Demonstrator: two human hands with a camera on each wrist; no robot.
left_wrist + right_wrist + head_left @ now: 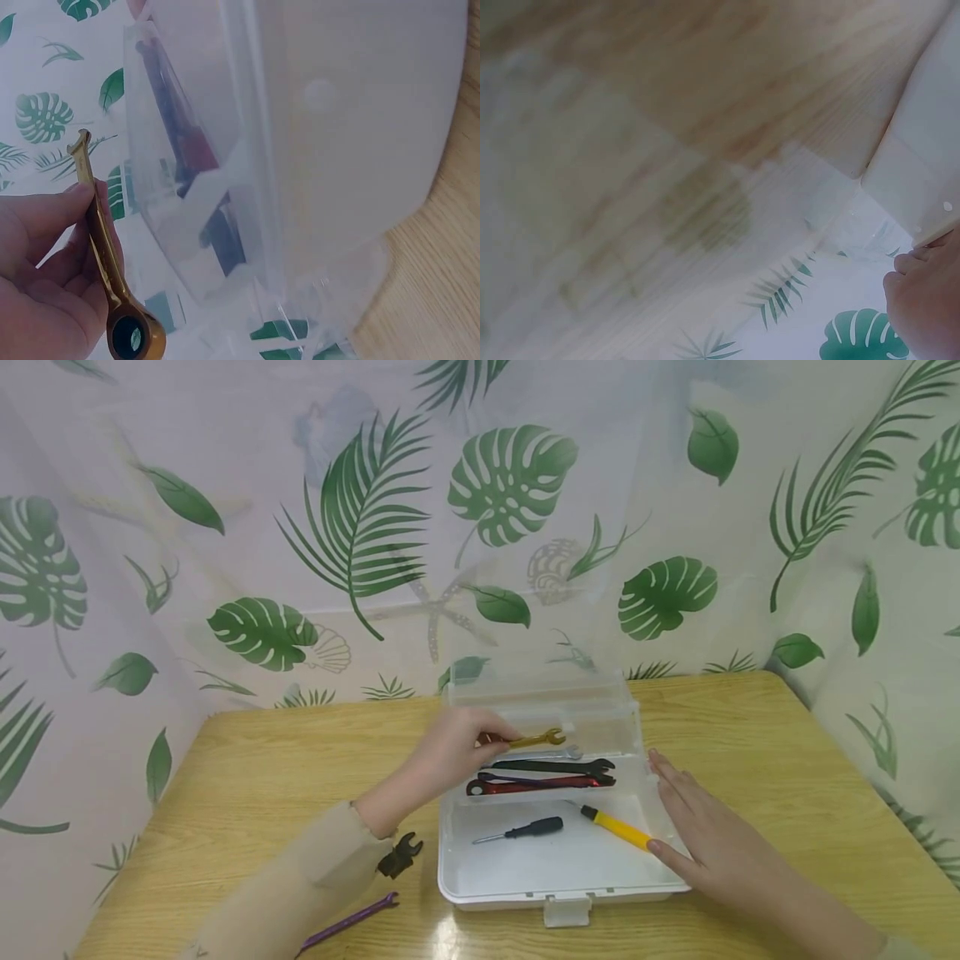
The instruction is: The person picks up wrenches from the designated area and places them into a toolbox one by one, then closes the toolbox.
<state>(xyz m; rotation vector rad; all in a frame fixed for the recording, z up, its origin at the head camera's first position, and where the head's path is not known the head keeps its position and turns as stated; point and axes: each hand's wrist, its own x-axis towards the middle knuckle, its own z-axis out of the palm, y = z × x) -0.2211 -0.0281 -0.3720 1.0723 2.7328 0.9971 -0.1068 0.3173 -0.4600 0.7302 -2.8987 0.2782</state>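
A clear plastic toolbox sits open on the wooden table. My left hand pinches a gold wrench over the box's upper tray; the left wrist view shows the gold wrench between thumb and fingers beside the clear box. Silver, black and red wrenches lie in that tray. A small black screwdriver and a yellow-handled tool lie in the box's bottom. My right hand rests flat with straight fingers against the box's right rim.
A black wrench head and a purple wrench lie on the table left of the box, by my left sleeve. A leaf-print curtain closes off the back and sides. The table's right part is bare wood.
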